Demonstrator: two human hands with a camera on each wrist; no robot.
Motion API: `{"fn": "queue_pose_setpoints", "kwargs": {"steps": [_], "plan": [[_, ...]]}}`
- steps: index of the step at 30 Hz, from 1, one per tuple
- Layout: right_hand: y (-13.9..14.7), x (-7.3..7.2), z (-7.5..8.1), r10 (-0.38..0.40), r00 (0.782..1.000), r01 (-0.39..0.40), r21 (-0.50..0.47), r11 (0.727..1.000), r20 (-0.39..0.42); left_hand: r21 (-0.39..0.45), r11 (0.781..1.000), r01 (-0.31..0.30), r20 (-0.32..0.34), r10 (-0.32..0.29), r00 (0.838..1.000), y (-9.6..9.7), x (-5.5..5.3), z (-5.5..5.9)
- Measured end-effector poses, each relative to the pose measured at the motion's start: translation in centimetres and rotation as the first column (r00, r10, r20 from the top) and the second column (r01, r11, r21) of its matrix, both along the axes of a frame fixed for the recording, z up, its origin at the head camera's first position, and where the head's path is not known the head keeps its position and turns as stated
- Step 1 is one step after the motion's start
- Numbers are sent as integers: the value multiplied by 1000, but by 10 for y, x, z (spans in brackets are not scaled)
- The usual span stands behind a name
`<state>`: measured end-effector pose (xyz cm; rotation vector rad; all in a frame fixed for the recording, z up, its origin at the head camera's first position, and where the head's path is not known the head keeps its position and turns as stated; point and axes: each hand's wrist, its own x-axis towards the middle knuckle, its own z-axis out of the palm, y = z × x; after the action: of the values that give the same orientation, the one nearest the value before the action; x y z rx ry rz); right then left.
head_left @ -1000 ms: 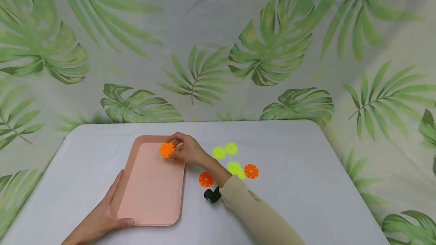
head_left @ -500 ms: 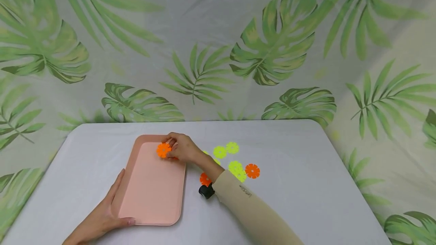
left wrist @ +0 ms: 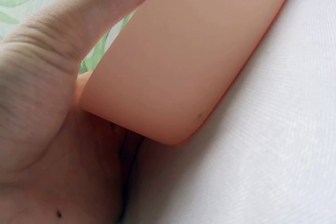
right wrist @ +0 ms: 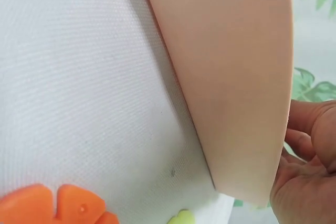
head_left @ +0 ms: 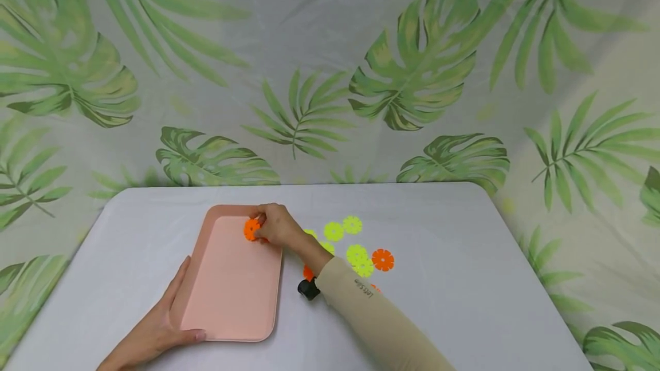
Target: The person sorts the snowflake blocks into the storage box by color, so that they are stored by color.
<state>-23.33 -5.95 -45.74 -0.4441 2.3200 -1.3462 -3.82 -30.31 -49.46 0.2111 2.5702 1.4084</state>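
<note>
A pink tray [head_left: 227, 285] lies on the white table. My left hand [head_left: 157, 325] rests around its near left corner, fingers straight along the left side and thumb along the near edge; the left wrist view shows that palm against the tray's wall. Over the tray's far right corner, my right hand [head_left: 278, 225] pinches an orange notched plastic disc [head_left: 251, 229] between thumb and fingers. A little more orange shows beneath that hand, too hidden to tell what it is. In the right wrist view the curled fingers stay beyond the tray's wall [right wrist: 226, 77], and the pinched disc is out of sight.
Right of the tray lie several yellow-green notched discs [head_left: 333, 232], two of them overlapping. An orange notched disc [head_left: 382, 260] sits beside them; others are partly covered by my right arm [head_left: 356, 302]. A black wrist camera [head_left: 308, 289] hangs below that wrist. Leaf-patterned cloth [head_left: 304, 119] rises behind the table.
My right hand moved slightly left, then back a little right, still pinching the orange disc, which has turned more edge-on. The sleeve has shifted left. My left hand and the tray look unchanged.
</note>
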Motion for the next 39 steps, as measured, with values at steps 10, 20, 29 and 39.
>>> {"fn": "queue_pose_setpoints", "kwargs": {"steps": [10, 20, 29, 39], "plan": [[3, 3, 2, -34, 997, 40, 88, 995, -71, -28, 1000, -2, -4, 2, 1000, 2, -1, 0], [20, -1, 2, 13, 992, -13, 1, 1000, -128, -46, 999, -2, 11, 3, 1000, 4, -2, 2], [50, -3, 5, 6, 996, -20, -156, 988, -89, 18, 1000, -8, 27, 8, 1000, 6, -1, 2], [84, -2, 13, 24, 984, -52, -161, 986, -174, -38, 999, -13, 13, 14, 1000, 0, 1, 0]]}}
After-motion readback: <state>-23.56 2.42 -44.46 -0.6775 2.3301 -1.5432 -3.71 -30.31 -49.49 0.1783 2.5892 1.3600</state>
